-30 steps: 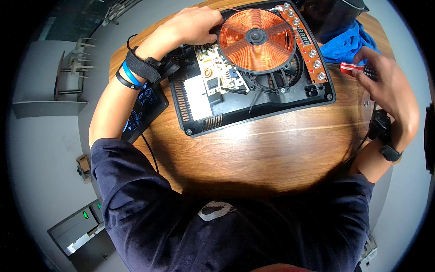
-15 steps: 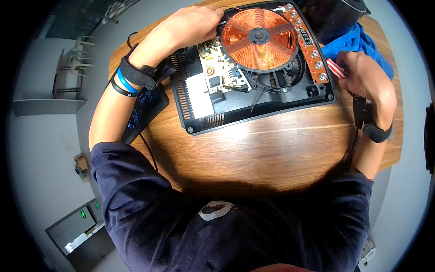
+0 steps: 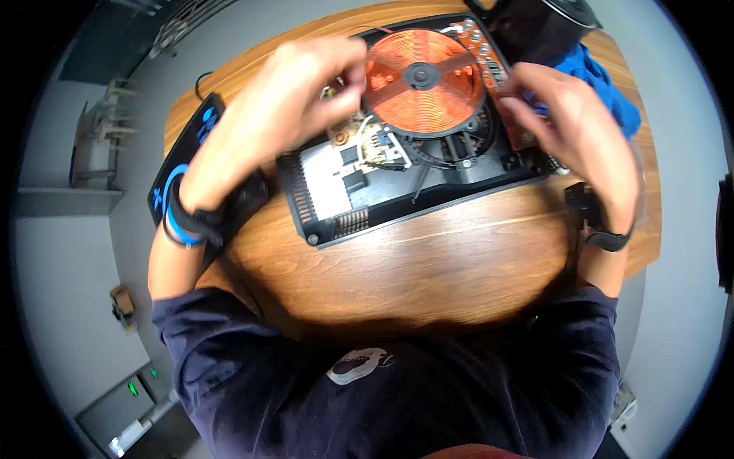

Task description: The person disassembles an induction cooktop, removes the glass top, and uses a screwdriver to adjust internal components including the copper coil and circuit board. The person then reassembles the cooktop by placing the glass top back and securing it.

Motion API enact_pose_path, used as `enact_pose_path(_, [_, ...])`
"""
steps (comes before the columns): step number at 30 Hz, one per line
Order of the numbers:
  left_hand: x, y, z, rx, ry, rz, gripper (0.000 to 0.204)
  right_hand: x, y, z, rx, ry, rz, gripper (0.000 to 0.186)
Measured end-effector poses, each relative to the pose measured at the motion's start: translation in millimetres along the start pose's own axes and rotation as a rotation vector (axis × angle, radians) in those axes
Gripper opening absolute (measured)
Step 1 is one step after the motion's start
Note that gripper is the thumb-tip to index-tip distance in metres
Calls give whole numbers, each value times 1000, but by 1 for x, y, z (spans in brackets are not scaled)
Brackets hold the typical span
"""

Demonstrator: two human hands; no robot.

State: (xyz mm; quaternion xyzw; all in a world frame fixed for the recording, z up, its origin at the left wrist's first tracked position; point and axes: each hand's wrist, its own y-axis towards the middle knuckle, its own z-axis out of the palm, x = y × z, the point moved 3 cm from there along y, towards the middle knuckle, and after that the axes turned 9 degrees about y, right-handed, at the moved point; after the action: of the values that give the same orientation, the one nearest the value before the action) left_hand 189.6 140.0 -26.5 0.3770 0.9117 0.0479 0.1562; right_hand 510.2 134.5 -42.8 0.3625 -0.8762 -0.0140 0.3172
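Note:
An opened induction cooker (image 3: 428,203) lies on the table, its black casing holding a round copper coil (image 3: 397,107), a pale circuit board (image 3: 325,180) and an orange-brown button board (image 3: 475,42). Over the casing's left part hovers my left hand (image 3: 302,84), blurred, thumb and forefinger apart with nothing visible between them. A white wire (image 3: 362,141) arcs over the circuit board beside it. My right hand (image 3: 577,115) reaches over the button board's near half, thumb and forefinger apart. Below that hand shows a small pale tip (image 3: 558,164) whose kind I cannot make out.
A black pot (image 3: 539,34) stands at the far right, near a crumpled blue cloth (image 3: 604,92). At the left, partly under my forearm, is a dark tablet-like panel with blue marks (image 3: 206,126). The wooden table's right edge (image 3: 656,237) curves beyond my right wrist.
My left hand has come off the coil's far left edge, nearer to me. My right hand has moved left over the button board; the red-and-white striped object it held no longer shows.

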Motion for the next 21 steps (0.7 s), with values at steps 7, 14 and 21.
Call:
enact_pose_path(7, [-76, -10, 12, -7, -198, 31, 29, 56, 7, 45, -35, 390, -165, 16])
enact_pose_path(14, [-81, -12, 16, -135, -147, 58, 18, 51, 0, 47, -55, 343, -164, 18])
enact_pose_path(21, [-79, -12, 25, -143, -110, 31, 28, 49, -6, 55, -86, 277, -117, 20])
